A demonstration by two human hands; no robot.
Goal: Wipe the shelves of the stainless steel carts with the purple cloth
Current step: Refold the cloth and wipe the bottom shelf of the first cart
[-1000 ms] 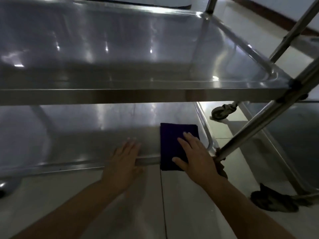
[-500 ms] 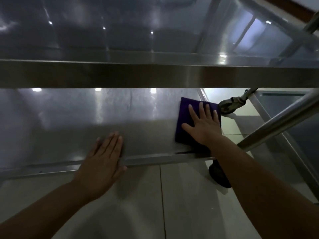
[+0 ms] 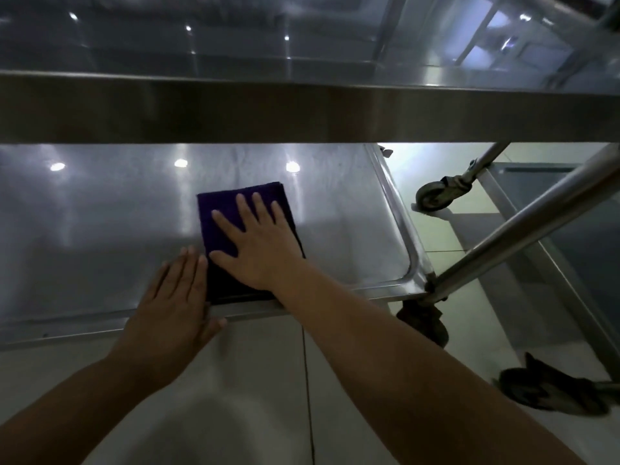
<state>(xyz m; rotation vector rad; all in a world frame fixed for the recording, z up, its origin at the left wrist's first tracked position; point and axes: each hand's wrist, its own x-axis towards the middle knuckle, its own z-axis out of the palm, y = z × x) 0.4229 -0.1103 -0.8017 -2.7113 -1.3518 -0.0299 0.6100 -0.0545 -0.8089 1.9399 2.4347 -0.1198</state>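
Head camera, looking down: a folded purple cloth lies flat on the lower shelf of a stainless steel cart, toward the shelf's right half and reaching its near rim. A person's right hand presses on the cloth with fingers straight and spread, palm down, gripping nothing. The left hand rests flat just beside the cloth's left edge, fingers straight and together on the shelf, the heel of the hand over the near rim and the thumb lying along it. Above them runs the front edge of the cart's upper shelf, its top surface mirroring ceiling lights. A slanted steel tube meets the lower shelf's right front corner, with a dark caster beneath it. Farther right, a second caster stands on the pale tiled floor, and a dark crumpled rag lies on the tiles near the frame's right edge.
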